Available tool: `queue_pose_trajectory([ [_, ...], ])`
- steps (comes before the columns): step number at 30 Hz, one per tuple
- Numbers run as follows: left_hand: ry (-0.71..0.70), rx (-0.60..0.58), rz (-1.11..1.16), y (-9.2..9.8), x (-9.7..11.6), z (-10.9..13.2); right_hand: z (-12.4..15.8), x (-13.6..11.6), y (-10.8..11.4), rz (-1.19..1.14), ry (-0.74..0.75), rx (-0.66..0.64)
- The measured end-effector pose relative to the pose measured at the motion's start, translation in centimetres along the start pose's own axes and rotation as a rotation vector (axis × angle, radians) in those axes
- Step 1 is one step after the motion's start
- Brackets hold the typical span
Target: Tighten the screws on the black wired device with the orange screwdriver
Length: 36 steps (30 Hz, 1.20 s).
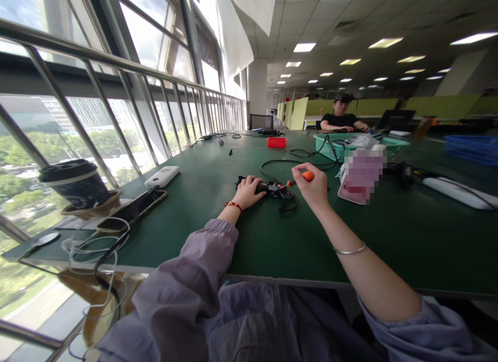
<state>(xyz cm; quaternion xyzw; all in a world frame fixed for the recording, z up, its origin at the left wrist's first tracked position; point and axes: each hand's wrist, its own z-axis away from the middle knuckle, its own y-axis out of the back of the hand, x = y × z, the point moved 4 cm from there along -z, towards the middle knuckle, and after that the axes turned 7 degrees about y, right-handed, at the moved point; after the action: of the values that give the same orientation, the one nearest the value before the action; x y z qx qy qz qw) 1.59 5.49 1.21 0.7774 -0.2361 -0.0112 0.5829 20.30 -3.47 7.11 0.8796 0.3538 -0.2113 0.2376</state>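
On the green table, my left hand is wrapped over a small black device with a cable, pressing it to the surface. Part of the device shows to the right of my thumb, with small orange and metal details too fine to make out. My right hand grips a screwdriver by its orange handle. Its thin shaft points left and down, and the tip is at or very near the device's right part. A black cable loops just in front of the device.
A phone leans by a green basket at right. Further back sits a small red box. At left are a white power bank, a phone and a coffee cup. A person sits across the table.
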Motion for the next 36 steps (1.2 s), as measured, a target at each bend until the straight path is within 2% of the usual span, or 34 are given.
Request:
queue_pose_trajectory([
  [4, -0.008, 0.004, 0.003, -0.1, -0.1, 0.0, 0.0, 0.0, -0.2, -0.089, 0.050, 0.024],
  [10, -0.012, 0.011, 0.015, -0.1, -0.1, -0.1, 0.0, 0.6, -0.1, 0.021, -0.055, 0.042],
  [16, -0.004, -0.004, 0.005, 0.1, 0.0, 0.0, 0.0, 0.5, -0.4, -0.092, 0.018, 0.020],
  [18, -0.006, -0.003, 0.005, 0.1, 0.0, 0.1, 0.0, 0.7, -0.2, -0.071, -0.024, 0.047],
  [21, -0.009, 0.006, 0.015, 0.0, -0.1, 0.0, 0.0, 0.7, -0.1, -0.005, -0.073, 0.017],
  [25, -0.008, 0.008, 0.021, 0.0, -0.1, 0.0, 0.0, 0.3, -0.5, -0.034, 0.023, -0.046],
  [29, -0.011, 0.001, 0.014, 0.1, 0.1, 0.0, 0.1, 0.4, -0.9, -0.112, 0.113, -0.053],
  [36, -0.010, -0.001, -0.001, 0.2, 0.1, 0.1, 0.0, 1.0, -1.0, -0.039, -0.045, -0.050],
])
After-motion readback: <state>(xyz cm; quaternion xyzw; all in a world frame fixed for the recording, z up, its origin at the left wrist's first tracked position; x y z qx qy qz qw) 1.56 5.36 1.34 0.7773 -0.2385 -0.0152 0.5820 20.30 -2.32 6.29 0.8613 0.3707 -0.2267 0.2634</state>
